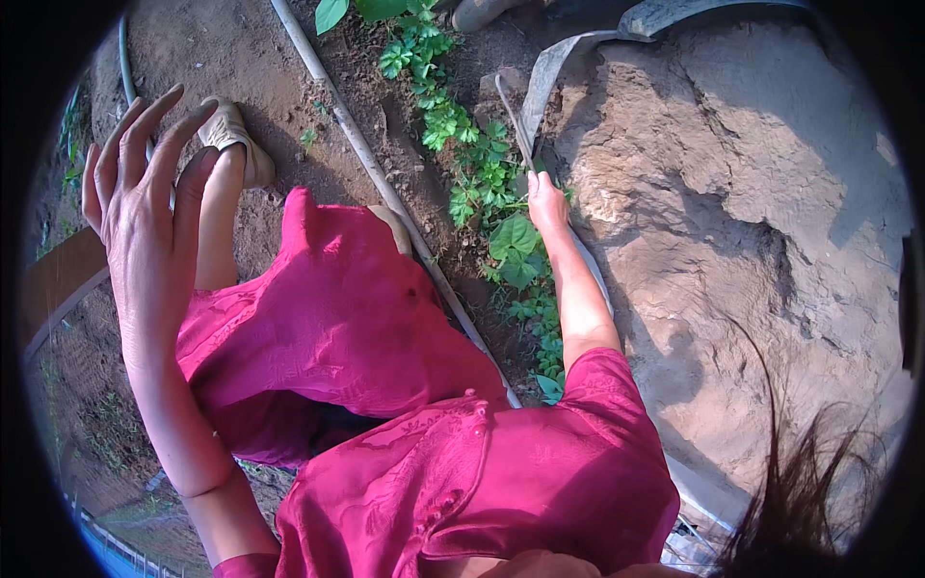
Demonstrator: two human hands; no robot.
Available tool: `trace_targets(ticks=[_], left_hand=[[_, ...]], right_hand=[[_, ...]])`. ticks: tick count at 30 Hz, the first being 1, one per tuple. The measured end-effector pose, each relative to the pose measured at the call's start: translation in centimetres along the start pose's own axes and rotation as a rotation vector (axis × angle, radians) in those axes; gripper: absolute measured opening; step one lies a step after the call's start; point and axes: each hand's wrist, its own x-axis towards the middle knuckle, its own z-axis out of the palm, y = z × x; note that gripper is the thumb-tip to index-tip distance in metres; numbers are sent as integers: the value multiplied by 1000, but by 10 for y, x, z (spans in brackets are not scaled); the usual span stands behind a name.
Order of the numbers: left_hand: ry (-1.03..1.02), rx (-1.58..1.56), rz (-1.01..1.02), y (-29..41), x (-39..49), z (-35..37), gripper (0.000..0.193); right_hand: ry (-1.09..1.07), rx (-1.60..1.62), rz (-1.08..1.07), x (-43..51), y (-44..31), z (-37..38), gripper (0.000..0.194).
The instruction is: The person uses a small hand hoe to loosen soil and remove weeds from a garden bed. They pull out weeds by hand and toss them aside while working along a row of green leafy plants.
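My left hand (148, 170) is raised at the left, fingers spread, with nothing in it. It hangs above bare soil, and in the picture it lies beside a light lace-up shoe (225, 130). My right hand (547, 204) reaches forward, closed around a thin, slightly curved tool (512, 115), possibly a sickle; its grip is hidden in the fist. Leafy green plants (470, 180) grow in a strip just left of that hand. Close to its right rises a rough earth bank (650, 195).
A long pale pipe (354, 137) lies slantwise across the soil. Grey sheeting (547, 76) edges the bank's base and curves away at the top. A thin greenish hose (126, 65) runs at the far left. A brown curved board-like piece (65, 278) is below it.
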Motion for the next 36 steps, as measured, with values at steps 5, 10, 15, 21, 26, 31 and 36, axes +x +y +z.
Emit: trace_targets(ticks=[5, 10, 15, 21, 26, 31, 36], left_hand=[[-3, 82, -62, -4, -1, 2, 32], [16, 111, -73, -7, 3, 4, 33], [78, 107, 25, 3, 19, 11, 33], [86, 99, 28, 3, 18, 12, 33], [49, 144, -61, 0, 13, 14, 34], [101, 122, 1, 6, 17, 21, 33], [113, 118, -16, 5, 17, 19, 33]], right_hand=[[-168, -222, 139, -27, 28, -7, 40], [-176, -175, 112, -57, 56, -20, 40], [-118, -65, 111, -50, 46, -9, 40], [-193, -36, 100, -80, 57, -6, 42], [-287, -64, 180, -111, 87, -29, 42], [-127, 83, 114, -85, 73, -17, 41], [-213, -20, 108, -86, 67, -17, 42]])
